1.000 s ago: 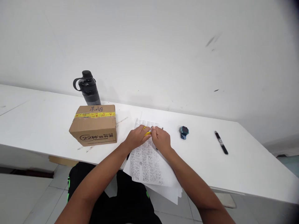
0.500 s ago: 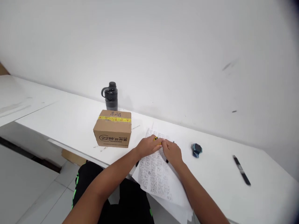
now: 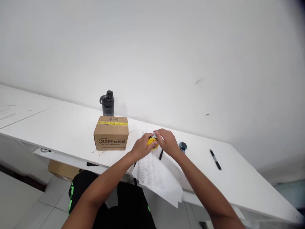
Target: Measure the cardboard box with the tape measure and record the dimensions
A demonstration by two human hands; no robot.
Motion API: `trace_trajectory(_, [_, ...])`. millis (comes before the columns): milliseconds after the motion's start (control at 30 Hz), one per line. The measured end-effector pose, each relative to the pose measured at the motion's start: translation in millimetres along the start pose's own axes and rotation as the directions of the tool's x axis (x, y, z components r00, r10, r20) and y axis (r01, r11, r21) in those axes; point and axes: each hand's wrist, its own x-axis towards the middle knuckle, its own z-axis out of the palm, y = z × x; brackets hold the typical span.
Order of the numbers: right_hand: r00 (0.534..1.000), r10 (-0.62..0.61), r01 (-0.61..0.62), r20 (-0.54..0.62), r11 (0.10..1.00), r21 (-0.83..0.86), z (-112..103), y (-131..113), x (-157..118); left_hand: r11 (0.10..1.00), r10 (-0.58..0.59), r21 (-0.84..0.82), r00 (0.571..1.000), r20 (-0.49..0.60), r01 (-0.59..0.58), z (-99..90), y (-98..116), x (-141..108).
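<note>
Two hands; the left hand's fingers grip one yellow object; the right hand's fingers pinch at its upper edge; one box, one bottle.

Matt brown cardboard box; smooth white paper sheets.

My left hand covers part of the yellow round thing, and my right hand partly hides the whitish piece. The writing on my papers is too small to read. The box blocks the bottle's base.
</note>
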Motion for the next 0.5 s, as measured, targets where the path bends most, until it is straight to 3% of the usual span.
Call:
trace_trajectory(200, [0.986, 0.014, -0.027, 0.167, 0.997, 0.076, -15.6, -39.9, 21.3, 0.999, -0.039, -0.031, 0.999, -0.018, 0.039, -27.5, 8.8, -10.5])
trace_trajectory(400, [0.967, 0.019, -0.107, 0.255, 0.936, 0.335, -9.5, -65.2, 31.2, 0.976, 0.032, -0.201, 0.973, -0.227, -0.079, -51.3, 8.5, -24.6])
trace_trajectory(500, [0.939, -0.012, -0.196, 0.345, 0.804, 0.561, -1.3, -71.5, 31.1, 0.953, 0.089, -0.238, 0.924, -0.372, -0.188, -67.0, 12.7, -29.4])
